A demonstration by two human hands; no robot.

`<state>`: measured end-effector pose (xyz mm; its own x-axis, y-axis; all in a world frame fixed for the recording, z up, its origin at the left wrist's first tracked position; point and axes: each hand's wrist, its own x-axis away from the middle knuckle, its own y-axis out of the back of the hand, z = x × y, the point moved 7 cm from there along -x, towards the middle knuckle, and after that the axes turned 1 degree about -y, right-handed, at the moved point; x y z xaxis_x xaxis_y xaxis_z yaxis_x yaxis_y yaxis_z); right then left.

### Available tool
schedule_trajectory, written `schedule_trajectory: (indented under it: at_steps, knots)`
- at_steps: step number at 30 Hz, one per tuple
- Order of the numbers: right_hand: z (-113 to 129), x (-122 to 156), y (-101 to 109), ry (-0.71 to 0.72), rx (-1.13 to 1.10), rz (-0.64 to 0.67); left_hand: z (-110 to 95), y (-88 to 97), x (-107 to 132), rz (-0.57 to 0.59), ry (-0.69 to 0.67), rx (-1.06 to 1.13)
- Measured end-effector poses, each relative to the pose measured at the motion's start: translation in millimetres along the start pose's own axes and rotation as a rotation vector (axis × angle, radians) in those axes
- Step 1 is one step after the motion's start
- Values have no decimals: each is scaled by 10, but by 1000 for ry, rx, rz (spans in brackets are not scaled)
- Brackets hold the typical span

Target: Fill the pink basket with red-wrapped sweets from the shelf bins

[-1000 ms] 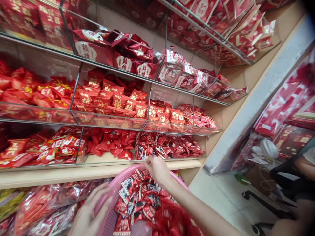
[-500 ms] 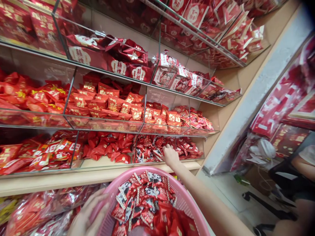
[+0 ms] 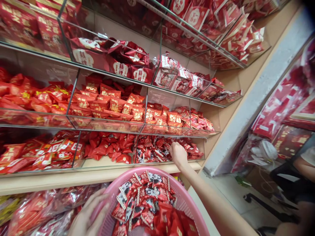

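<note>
A pink plastic basket (image 3: 115, 193) holds red candy packets with black-and-white pictures (image 3: 147, 196) and plainer red packets (image 3: 169, 218). My left hand (image 3: 90, 213) grips the basket's left rim. My right hand (image 3: 179, 154) is closed over the front of the lowest shelf, at a bin of small red-and-black packets (image 3: 155, 152). Its fingertips point away from me, so what they hold, if anything, is hidden. To the right of the hand lie more small red packets (image 3: 195, 151) in the same row.
Glass shelves with upright dividers (image 3: 172, 133) rise in front, packed with red packets. Clear bags of packets (image 3: 49, 213) lie below the wooden ledge (image 3: 61, 178). On the right stand a pale wall end (image 3: 233, 118), a chair base (image 3: 268, 206) and part of another person (image 3: 307, 160).
My right hand has moved right along the lowest bins and is now closed nearer the divider side. My left hand and the basket have stayed put.
</note>
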<state>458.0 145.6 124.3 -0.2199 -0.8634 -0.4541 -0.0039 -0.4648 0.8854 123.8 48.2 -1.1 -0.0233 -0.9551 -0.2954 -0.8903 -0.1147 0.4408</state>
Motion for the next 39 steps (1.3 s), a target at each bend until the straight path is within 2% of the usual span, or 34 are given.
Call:
schedule_trajectory:
  at_steps: [5,7,9,11,14,18,20,24,27,31,34,37,39]
  knots:
    - [-185,128,175,-31,-177,-105,-43,19,9,7,8,-26]
    - [-219,222,215,-49,-429,-116,-53,29,-12,15,-1,-45]
    - [-202,346,210,-84,-783,-79,-90,47,-55,18,-16,-64]
    - [-107,507,162,-137,-1076,16,-196,57,-105,24,-44,-64]
    - [151,817,55,-248,-1394,230,-485,20,-149,49,-80,9]
    - [572,1203,18,-336,-1671,474,-815,-274,-114,289,21,221]
    - [737,1309,56,-333,-1735,529,-895,-382,-103,355,62,293]
    - [890,1336,133,-305,-1750,533,-912,-398,-156,326,100,374]
    - [861,1264,129,-291,-1707,479,-947,-393,-178,354,78,401]
    - [738,1206,-6,-313,-1645,469,-1003,-459,-163,444,65,422]
    - [667,1242,-131,-306,-1614,557,-948,-544,-145,503,111,476]
    - [636,1333,-238,-310,-1606,714,-815,-653,-99,575,188,535]
    - [615,1362,-270,-309,-1627,758,-727,-727,-59,627,231,549]
